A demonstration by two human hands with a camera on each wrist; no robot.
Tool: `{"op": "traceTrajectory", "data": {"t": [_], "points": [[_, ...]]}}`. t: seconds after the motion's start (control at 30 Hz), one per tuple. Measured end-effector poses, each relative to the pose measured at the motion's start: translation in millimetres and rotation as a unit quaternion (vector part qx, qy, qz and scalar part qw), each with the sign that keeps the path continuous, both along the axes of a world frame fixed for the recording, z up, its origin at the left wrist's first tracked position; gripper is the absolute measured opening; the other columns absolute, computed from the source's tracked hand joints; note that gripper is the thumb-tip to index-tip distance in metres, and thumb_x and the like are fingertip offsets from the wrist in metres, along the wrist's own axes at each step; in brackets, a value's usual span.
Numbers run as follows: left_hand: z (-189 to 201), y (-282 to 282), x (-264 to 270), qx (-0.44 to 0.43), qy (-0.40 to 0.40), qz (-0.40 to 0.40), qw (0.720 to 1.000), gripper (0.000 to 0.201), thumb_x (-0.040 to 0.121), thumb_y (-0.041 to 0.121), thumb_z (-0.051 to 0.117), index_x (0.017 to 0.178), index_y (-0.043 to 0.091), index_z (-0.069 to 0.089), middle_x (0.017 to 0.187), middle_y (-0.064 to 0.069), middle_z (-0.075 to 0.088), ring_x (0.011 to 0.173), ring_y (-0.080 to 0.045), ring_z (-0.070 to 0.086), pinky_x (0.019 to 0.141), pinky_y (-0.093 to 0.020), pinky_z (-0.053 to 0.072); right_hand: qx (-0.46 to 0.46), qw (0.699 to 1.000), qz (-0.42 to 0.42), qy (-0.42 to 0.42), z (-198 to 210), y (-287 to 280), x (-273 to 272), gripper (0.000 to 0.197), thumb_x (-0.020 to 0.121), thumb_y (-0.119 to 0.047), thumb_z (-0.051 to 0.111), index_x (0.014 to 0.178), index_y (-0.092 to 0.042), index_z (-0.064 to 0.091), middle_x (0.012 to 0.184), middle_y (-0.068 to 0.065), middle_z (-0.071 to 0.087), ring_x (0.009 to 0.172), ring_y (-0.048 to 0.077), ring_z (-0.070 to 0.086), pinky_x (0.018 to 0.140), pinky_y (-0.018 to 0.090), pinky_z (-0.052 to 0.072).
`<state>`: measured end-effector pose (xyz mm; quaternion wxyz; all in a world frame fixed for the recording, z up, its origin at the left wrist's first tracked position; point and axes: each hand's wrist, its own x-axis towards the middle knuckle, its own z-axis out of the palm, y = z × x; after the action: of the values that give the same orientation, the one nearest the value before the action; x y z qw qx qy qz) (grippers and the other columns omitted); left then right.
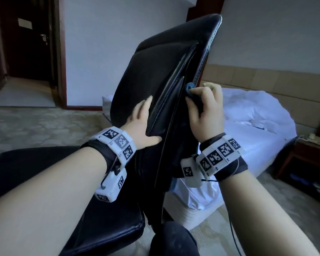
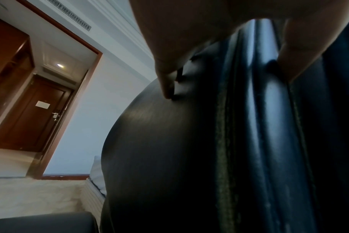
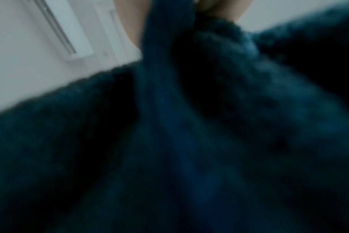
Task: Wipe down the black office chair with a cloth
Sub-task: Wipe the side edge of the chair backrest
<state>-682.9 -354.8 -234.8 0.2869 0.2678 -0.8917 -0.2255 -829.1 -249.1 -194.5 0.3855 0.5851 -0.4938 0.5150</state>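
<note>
The black leather office chair [image 1: 148, 74] is tipped so its glossy backrest slants up toward the white wall, its dark seat pad low at the left. The left hand [image 1: 142, 124] lies on the back panel with fingers stretched nearly straight and the thumb hooked under a padded edge, steadying it; the left wrist view shows fingertips [image 2: 167, 88] touching the smooth dark surface. The right hand [image 1: 205, 109] has its fingers curled around a bunched dark blue terry cloth [image 1: 190, 89], pressing it against the stitched side edge of the backrest. The right wrist view is blurred and filled by the cloth. Behind the chair stands a bed with rumpled white bedding [image 1: 255, 115].
</note>
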Motion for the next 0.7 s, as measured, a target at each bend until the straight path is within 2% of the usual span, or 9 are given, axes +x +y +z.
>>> {"op": "traceTrajectory", "data": {"t": [0.1, 0.2, 0.3, 0.4, 0.47, 0.53, 0.6, 0.7], "points": [[-5, -4, -4, -0.001, 0.026, 0.001, 1.0, 0.11, 0.077, 0.034, 0.069, 0.142, 0.04, -0.02, 0.153, 0.009, -0.011, 0.142, -0.027, 0.006, 0.112, -0.041, 0.016, 0.004, 0.999, 0.03, -0.018, -22, -7, -10, 0.012, 0.084, -0.004, 0.054, 0.09, 0.004, 0.06, 0.096, 0.008, 0.046, 0.093, 0.001, 0.04, 0.092, 0.005, 0.031], [-7, -5, -8, -0.008, 0.043, 0.003, 0.999, 0.111, 0.076, 0.033, 0.07, 0.142, 0.041, -0.018, 0.151, 0.013, -0.009, 0.141, -0.024, 0.006, 0.111, -0.039, 0.016, 0.042, 0.997, 0.064, -0.008, -31, -5, -23, 0.01, 0.084, -0.007, 0.053, 0.089, 0.0, 0.059, 0.095, 0.006, 0.045, 0.093, -0.009, 0.04, 0.088, 0.005, 0.031], [-5, -6, -12, -0.014, 0.043, 0.014, 0.999, 0.112, 0.074, 0.031, 0.071, 0.141, 0.042, -0.018, 0.146, 0.018, -0.007, 0.139, -0.02, 0.006, 0.11, -0.037, 0.016, 0.016, 0.998, 0.055, 0.03, -10, -4, -32, 0.007, 0.084, -0.004, 0.055, 0.09, -0.002, 0.059, 0.094, 0.009, 0.044, 0.094, 0.002, 0.038, 0.091, 0.007, 0.031], [-7, -8, -14, -0.032, 0.045, 0.023, 0.998, 0.114, 0.073, 0.031, 0.072, 0.141, 0.04, -0.018, 0.143, 0.019, -0.005, 0.138, -0.02, 0.007, 0.111, -0.037, 0.014, -0.008, 0.997, 0.06, 0.046, 4, -11, -35, 0.006, 0.084, 0.0, 0.056, 0.09, 0.001, 0.058, 0.095, 0.009, 0.042, 0.094, 0.007, 0.038, 0.091, 0.009, 0.032], [-8, -10, -14, -0.035, 0.049, 0.023, 0.998, 0.113, 0.072, 0.033, 0.072, 0.142, 0.039, -0.018, 0.144, 0.017, -0.006, 0.138, -0.019, 0.006, 0.109, -0.034, 0.013, 0.015, 0.995, 0.076, 0.055, -10, -11, -31, 0.012, 0.083, 0.002, 0.057, 0.089, -0.006, 0.051, 0.093, 0.015, 0.046, 0.093, 0.01, 0.04, 0.089, 0.009, 0.032], [-8, -12, -14, -0.044, 0.048, 0.019, 0.998, 0.114, 0.065, 0.042, 0.067, 0.143, 0.038, -0.017, 0.142, 0.021, -0.005, 0.138, -0.019, 0.008, 0.106, -0.031, 0.012, 0.063, 0.993, 0.077, 0.066, -33, -8, -31, 0.014, 0.082, 0.0, 0.057, 0.088, -0.01, 0.048, 0.092, 0.019, 0.049, 0.09, 0.013, 0.043, 0.085, 0.006, 0.032], [-7, -13, -14, -0.057, 0.042, 0.021, 0.997, 0.114, 0.059, 0.047, 0.06, 0.143, 0.038, -0.016, 0.139, 0.024, -0.003, 0.137, -0.019, 0.01, 0.109, -0.034, 0.014, 0.111, 0.988, 0.07, 0.084, -45, -3, -35, 0.012, 0.083, -0.005, 0.055, 0.09, -0.012, 0.048, 0.092, 0.02, 0.051, 0.086, 0.016, 0.046, 0.08, 0.007, 0.034], [-6, -15, -14, -0.066, 0.03, 0.033, 0.997, 0.113, 0.058, 0.05, 0.058, 0.143, 0.038, -0.016, 0.142, 0.021, -0.004, 0.137, -0.019, 0.011, 0.114, -0.041, 0.014, 0.114, 0.984, 0.047, 0.127, -26, 2, -39, 0.014, 0.083, -0.004, 0.057, 0.094, -0.011, 0.051, 0.092, 0.022, 0.054, 0.088, 0.019, 0.046, 0.079, 0.015, 0.037]]}}
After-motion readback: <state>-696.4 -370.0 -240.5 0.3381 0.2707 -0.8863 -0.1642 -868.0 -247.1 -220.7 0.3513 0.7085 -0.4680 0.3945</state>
